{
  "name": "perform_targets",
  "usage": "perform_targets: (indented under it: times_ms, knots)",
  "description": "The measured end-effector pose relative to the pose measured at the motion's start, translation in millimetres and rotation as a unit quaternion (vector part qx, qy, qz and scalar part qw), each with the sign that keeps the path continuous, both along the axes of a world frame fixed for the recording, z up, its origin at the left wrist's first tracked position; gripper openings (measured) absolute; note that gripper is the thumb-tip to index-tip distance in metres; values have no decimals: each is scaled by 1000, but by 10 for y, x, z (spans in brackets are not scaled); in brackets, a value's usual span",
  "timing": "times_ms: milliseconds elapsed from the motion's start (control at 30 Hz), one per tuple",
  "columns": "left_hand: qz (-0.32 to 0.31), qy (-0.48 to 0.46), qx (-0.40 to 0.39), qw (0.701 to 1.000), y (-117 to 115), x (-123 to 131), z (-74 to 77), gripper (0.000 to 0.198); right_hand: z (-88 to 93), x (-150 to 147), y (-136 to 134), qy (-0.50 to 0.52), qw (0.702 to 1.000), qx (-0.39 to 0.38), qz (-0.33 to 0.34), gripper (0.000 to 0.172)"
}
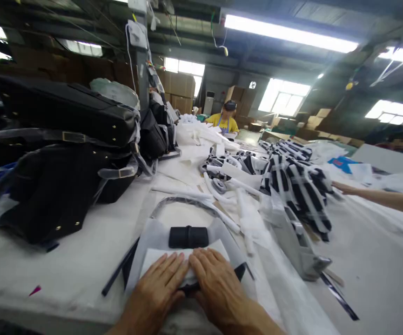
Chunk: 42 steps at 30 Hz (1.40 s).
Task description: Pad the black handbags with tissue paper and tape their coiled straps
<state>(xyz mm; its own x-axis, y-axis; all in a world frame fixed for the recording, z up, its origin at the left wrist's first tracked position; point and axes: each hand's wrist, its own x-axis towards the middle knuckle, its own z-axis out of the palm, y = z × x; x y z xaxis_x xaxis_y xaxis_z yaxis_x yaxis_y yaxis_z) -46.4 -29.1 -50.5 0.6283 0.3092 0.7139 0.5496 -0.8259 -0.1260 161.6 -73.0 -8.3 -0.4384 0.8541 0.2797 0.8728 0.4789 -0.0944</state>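
My left hand and my right hand lie side by side, fingers flat and together, pressing on white tissue paper wrapped over a black bag at the near edge of the table. The bag's black handle wrap shows just beyond my fingertips, and its grey curved handle arches further back. Neither hand grips anything; both rest palm down on the paper.
Stacked black bags fill the left of the white table. Black-and-white striped bags and loose paper strips lie right of centre. Another person's forearm reaches in from the right. A person in yellow works at the far end.
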Motion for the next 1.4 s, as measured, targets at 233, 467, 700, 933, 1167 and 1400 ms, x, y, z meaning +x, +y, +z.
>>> perform_targets:
  times_ms: [233,467,700,933,1167,1400]
  knots:
    - [-6,17,79,997,107,-40,-84,36,372,294,144,72,991,-97,48,48]
    - [-2,-52,94,994,164,35,-198,39,720,828,1117,71,984,-58,-151,24]
    - [0,-30,128,991,236,25,-321,39,259,1114,1921,-35,960,-73,-270,15]
    - [-3,-24,2,1000,37,56,-128,36,533,1437,1607,51,952,-71,-295,35]
    - [-34,57,-156,986,-33,-29,220,43,1058,1152,141,254,934,-253,1,31]
    - [-133,126,-288,940,273,-118,701,45,874,442,-775,97,942,-311,77,24]
